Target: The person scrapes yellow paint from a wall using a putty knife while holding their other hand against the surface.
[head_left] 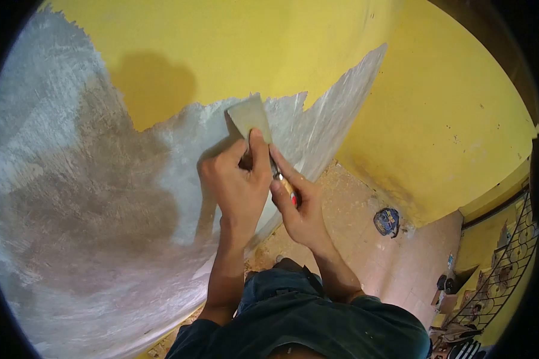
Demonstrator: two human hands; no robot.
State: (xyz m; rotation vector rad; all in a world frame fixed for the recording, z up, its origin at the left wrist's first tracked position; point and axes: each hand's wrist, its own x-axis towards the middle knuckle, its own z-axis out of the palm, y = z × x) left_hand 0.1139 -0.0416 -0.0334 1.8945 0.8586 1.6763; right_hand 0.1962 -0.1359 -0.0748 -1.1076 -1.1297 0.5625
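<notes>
**Where the Yellow Paint Ends, Two Hands Press a Scraper**

Because the camera looks down, the person's dark green shirt (341, 326) shows first, low and a little to the right of the scraper. Two bare arms go up from it.

The flat metal scraper with a red handle (251, 116) lies flat against the wall, up above both hands. Its long side runs on a slant. The handle is low and to the right, and the wide blade is high and to the left.

The left hand (238, 182) is the one nearer the blade. Its fingers are curled by the neck of the scraper, and one finger pushes down on the blade. The right hand (302, 212) is just below and to the right, closed tight around the handle. Nothing is between the hands and the scraper.

The blade's top edge sits right where the smooth yellow painted wall (221, 42) meets the big bare grey patch (90, 179). The patch spreads left of the scraper and below it. A dark shadow falls on the yellow paint up and left of the blade.

Far below and right of the scraper is a dusty tan floor (347, 197) with bits on it. A small blue bundle (387, 221) lies there by the wall. Farther right stands a black curly metal railing (509, 269).
</notes>
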